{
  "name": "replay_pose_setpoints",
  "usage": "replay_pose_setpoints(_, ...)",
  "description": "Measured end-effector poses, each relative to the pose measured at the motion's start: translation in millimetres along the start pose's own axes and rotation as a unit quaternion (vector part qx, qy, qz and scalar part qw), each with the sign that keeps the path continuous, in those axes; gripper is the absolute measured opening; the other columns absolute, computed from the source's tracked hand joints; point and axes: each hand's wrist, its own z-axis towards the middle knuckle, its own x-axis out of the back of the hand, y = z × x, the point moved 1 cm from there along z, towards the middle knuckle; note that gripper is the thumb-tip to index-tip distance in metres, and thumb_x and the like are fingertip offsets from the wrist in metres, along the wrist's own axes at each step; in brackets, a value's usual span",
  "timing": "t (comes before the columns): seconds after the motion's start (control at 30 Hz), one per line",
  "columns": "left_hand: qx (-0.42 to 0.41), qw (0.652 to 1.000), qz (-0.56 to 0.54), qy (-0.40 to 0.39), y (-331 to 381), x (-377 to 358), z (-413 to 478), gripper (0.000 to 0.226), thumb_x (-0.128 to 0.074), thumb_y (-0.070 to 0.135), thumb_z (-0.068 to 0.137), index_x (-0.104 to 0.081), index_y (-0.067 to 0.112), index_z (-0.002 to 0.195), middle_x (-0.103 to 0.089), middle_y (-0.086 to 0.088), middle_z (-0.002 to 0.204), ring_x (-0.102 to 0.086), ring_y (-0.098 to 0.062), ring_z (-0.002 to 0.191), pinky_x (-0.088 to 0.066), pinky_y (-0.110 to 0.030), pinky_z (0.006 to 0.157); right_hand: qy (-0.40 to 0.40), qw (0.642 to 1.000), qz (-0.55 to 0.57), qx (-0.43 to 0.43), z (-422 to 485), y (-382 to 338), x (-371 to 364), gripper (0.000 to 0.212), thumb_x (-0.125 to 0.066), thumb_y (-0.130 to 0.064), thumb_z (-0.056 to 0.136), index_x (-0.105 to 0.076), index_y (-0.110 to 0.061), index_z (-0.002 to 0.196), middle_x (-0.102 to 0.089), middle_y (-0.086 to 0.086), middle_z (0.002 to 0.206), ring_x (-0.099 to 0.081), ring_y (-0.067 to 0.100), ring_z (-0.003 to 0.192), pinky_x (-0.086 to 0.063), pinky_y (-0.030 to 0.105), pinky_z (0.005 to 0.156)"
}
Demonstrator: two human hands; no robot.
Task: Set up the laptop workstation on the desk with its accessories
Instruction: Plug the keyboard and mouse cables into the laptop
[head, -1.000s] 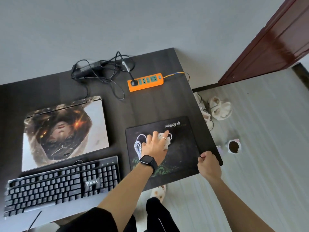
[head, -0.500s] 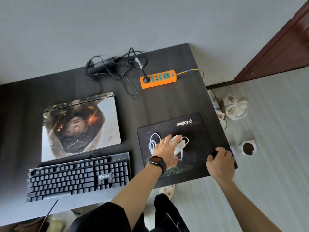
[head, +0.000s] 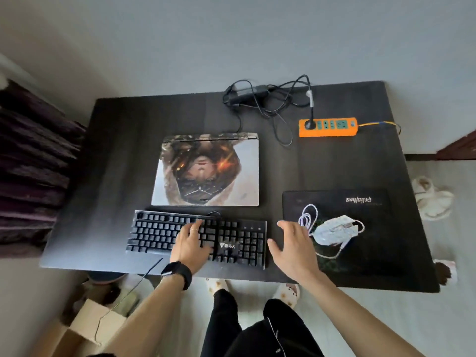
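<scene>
A closed laptop (head: 206, 171) with a printed picture on its lid lies mid-desk. Just in front of it sits a black keyboard (head: 159, 233). My left hand (head: 192, 243), with a black watch on the wrist, rests flat on the keys near the keyboard's middle. My right hand (head: 291, 248) hovers open with spread fingers between the keyboard's right end and the black mouse pad (head: 373, 243). A white mouse (head: 334, 231) with its bundled white cable (head: 307, 217) lies on the pad, just right of my fingers. Neither hand holds anything.
At the back of the dark desk (head: 116, 150) lie a black power adapter (head: 247, 92) with tangled cables and an orange power strip (head: 328, 127) with one plug in it. A cardboard box (head: 87, 325) stands on the floor at lower left. Slippers (head: 432, 199) lie on the floor right of the desk.
My left hand let go of the mouse and moved left onto the keyboard. My right hand left the mouse pad's right edge and came left. The view swung left.
</scene>
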Motion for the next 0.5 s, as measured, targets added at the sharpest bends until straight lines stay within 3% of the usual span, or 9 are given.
replay_pose_setpoints(0.13, 0.127, 0.991, 0.007, 0.031, -91.8, 29.1, -6.5, 0.043, -0.061, 0.026, 0.083, -0.050, 0.018, 0.124, -0.049, -0.008, 0.127, -0.048, -0.030, 0.119, -0.046, -0.043, 0.095, -0.123, 0.989, -0.068, 0.053, 15.9, -58.5, -26.6, 0.077, -0.060, -0.060, 0.086, -0.040, -0.017, 0.147, -0.047, 0.005, 0.144, -0.044, 0.029, 0.133, -0.047, 0.039, 0.103)
replay_pose_setpoints(0.2, 0.150, 0.988, 0.046, -0.006, -131.3, 33.8, -8.1, 0.036, -0.058, 0.034, 0.085, -0.052, 0.019, 0.117, -0.052, -0.008, 0.123, -0.049, -0.029, 0.118, -0.046, -0.043, 0.093, -0.152, 0.981, -0.099, 0.070, 25.5, -87.9, -39.3, 0.090, -0.061, -0.066, 0.083, -0.032, -0.018, 0.153, -0.037, 0.006, 0.154, -0.035, 0.029, 0.140, -0.040, 0.041, 0.111)
replay_pose_setpoints(0.33, 0.122, 0.980, 0.123, -0.095, -194.1, 33.9, -7.9, 0.041, -0.052, 0.046, 0.087, -0.052, 0.024, 0.122, -0.052, -0.004, 0.127, -0.047, -0.026, 0.124, -0.044, -0.042, 0.096, -0.201, 0.963, -0.146, 0.104, 41.9, -154.9, -76.8, 0.110, -0.063, -0.075, 0.076, -0.016, -0.020, 0.159, -0.012, 0.014, 0.166, -0.013, 0.034, 0.152, -0.023, 0.048, 0.122)
replay_pose_setpoints(0.5, 0.034, 0.984, 0.146, -0.092, -241.4, 32.6, -2.5, 0.034, -0.052, 0.043, 0.091, -0.054, 0.024, 0.120, -0.052, 0.000, 0.122, -0.048, -0.023, 0.123, -0.042, -0.038, 0.093, -0.271, 0.921, -0.218, 0.176, 59.7, -234.1, -133.9, 0.127, -0.063, -0.082, 0.070, 0.004, -0.025, 0.161, 0.019, 0.018, 0.166, 0.017, 0.037, 0.154, -0.002, 0.054, 0.125)
